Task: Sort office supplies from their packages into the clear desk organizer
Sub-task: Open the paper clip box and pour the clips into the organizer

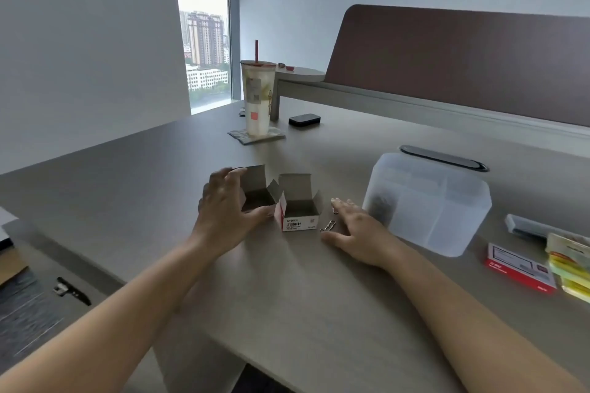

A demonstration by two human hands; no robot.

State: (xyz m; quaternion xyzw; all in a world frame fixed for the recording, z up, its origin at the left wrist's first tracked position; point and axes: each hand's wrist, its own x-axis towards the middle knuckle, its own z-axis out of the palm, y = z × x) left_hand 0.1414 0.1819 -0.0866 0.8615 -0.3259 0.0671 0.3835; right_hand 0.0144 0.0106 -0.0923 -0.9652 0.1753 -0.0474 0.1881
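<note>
two small cardboard boxes were seen side by side near the middle of the tabletop (287,297), both with their flaps opened upward. the left box (258,191) was gripped by the left hand (223,204), its fingers (234,173) curled over the far side and the thumb pressed against the near side, so the fingers were clamped on the box. the right box (300,212), white and red with printed lettering on its front, was set touching the left one and was not held. the right hand (357,226) was laid flat on the tabletop just to the right of that box, palm down, its fingers (341,204) spread apart and closed on nothing. a loose paper clip (328,225) was seen on the tabletop between the right box and the right hand, and a second clip (334,210) was partly hidden at the fingertips. the clear desk organizer (427,204) was placed just beyond the right hand, with a dark heap of clips (381,207) visible in its near left compartment. a red and white packet (520,268), a stack of yellow sticky notes (570,265) and a stapler (526,226) were found at the right edge. a drink cup with a straw (258,96) was stood at the far side.
</note>
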